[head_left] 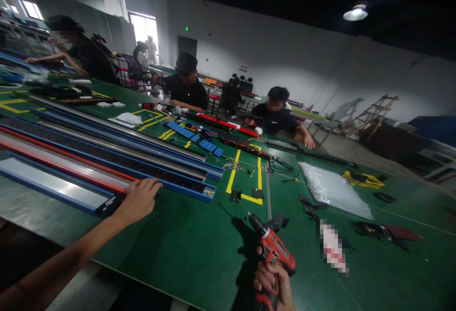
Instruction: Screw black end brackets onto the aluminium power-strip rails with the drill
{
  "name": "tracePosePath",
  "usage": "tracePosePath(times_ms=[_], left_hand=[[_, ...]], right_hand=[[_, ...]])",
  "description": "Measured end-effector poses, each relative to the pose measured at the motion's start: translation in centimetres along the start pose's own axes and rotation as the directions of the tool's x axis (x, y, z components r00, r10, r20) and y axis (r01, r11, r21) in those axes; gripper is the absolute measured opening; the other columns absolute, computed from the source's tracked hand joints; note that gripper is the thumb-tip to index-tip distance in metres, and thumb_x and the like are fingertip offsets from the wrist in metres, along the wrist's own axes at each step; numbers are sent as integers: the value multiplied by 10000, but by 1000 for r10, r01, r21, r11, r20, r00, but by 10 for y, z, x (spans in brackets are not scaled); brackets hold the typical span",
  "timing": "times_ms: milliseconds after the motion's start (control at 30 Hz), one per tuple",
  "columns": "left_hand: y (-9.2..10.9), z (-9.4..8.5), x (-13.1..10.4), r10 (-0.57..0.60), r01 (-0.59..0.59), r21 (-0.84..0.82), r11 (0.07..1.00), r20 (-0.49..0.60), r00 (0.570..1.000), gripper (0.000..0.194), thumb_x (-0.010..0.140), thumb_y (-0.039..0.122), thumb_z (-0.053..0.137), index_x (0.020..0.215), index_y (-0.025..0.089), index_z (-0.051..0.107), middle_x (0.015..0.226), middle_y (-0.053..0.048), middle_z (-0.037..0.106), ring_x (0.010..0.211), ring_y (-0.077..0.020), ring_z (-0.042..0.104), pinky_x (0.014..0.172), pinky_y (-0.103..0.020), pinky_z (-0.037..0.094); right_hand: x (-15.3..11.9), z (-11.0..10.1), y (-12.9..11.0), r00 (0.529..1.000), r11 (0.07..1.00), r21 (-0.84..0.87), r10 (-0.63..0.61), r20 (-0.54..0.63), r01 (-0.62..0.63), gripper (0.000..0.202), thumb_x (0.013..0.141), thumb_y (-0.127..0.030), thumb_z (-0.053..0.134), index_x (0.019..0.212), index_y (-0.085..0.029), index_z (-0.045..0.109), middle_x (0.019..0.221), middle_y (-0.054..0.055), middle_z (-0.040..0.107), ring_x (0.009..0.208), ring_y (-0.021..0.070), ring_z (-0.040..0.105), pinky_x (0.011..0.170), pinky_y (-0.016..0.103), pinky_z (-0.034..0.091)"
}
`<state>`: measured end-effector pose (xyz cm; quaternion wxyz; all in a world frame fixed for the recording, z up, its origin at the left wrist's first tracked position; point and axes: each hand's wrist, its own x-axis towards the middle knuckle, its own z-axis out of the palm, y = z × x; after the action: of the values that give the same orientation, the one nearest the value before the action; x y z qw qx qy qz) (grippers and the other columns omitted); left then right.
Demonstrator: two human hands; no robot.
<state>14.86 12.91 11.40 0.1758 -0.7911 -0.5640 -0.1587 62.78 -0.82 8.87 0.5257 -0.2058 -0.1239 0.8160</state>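
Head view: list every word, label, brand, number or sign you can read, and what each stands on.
No text can be read.
Red drill: no brand legible.
Green lit sign on the back wall: too small.
Dark marking on that wall: too small.
Pale mark on the black shirt at right: too small.
Patch at a blue rail's end: too blurred.
Pixelated item: masked.

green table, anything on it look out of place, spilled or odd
Slightly: small loose parts lie scattered, uncontained, by the yellow outline, so they may have spilled. Nothing looks clearly damaged.
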Motion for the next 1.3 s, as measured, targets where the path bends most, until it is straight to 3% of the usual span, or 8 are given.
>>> tracePosePath(times_ms=[133, 300, 500, 800, 1067, 1200, 1300], left_hand=[[27, 1, 34, 173, -171, -56, 984, 38, 984, 411, 887, 168, 444, 1276, 187, 577, 1315, -132, 588, 1237, -293, 507, 1021, -462, 338], [39, 29, 66, 225, -209, -149, 967, 99, 969, 571, 921, 454, 553, 1416, 183, 469, 1393, -157, 533, 1288, -317, 466, 1055, -459, 331], [37, 59, 65, 194, -180, -241, 954, 37, 980, 543, 942, 496, 535, 1415, 234, 486, 1333, -140, 553, 1240, -301, 498, 1036, -463, 377], [55, 76, 51, 67, -71, -249, 966, -23, 997, 518, 990, 477, 447, 1413, 181, 486, 1370, -148, 548, 1294, -298, 487, 1112, -522, 342], [55, 62, 53, 92, -90, -225, 970, -1, 996, 505, 987, 478, 452, 1396, 186, 506, 1331, -157, 583, 1258, -308, 514, 1102, -554, 319], [55, 40, 65, 186, -175, -218, 960, 31, 982, 531, 930, 518, 552, 1353, 197, 543, 1231, -139, 615, 1184, -296, 542, 1114, -544, 270], [68, 27, 76, 309, -287, -214, 934, 77, 948, 634, 902, 492, 610, 1453, 241, 420, 1355, -129, 547, 1272, -287, 475, 1136, -491, 230]], right_hand=[[1, -1, -1, 1000, 1000, -4, 13, 19, -13, 109, 750, -158, 658, 854, -183, 680, 474, -133, 277, 425, 62, 181, 521, 240, 389], [0, -3, -1, 1000, 1000, 4, 10, 1, -10, 106, 741, -151, 670, 841, -185, 676, 467, -138, 269, 424, 60, 165, 517, 242, 380], [1, -3, 0, 999, 1000, -5, -20, -27, 20, 133, 727, -162, 686, 855, -196, 674, 465, -142, 255, 424, 63, 142, 509, 247, 369], [4, -3, -2, 1000, 999, -39, 3, -25, -4, 145, 721, -189, 702, 860, -199, 660, 461, -144, 260, 426, 61, 128, 503, 244, 365], [5, -5, -2, 1000, 999, -42, 0, -26, -1, 132, 715, -182, 713, 832, -196, 652, 460, -143, 255, 426, 60, 123, 496, 248, 360], [5, -6, -1, 1000, 999, -35, -9, -25, 8, 152, 710, -198, 720, 846, -196, 651, 458, -144, 256, 423, 60, 126, 493, 247, 357], [5, -5, -1, 1000, 1000, -30, -8, -24, 7, 159, 709, -194, 716, 855, -198, 652, 460, -143, 256, 426, 62, 125, 500, 245, 362]])
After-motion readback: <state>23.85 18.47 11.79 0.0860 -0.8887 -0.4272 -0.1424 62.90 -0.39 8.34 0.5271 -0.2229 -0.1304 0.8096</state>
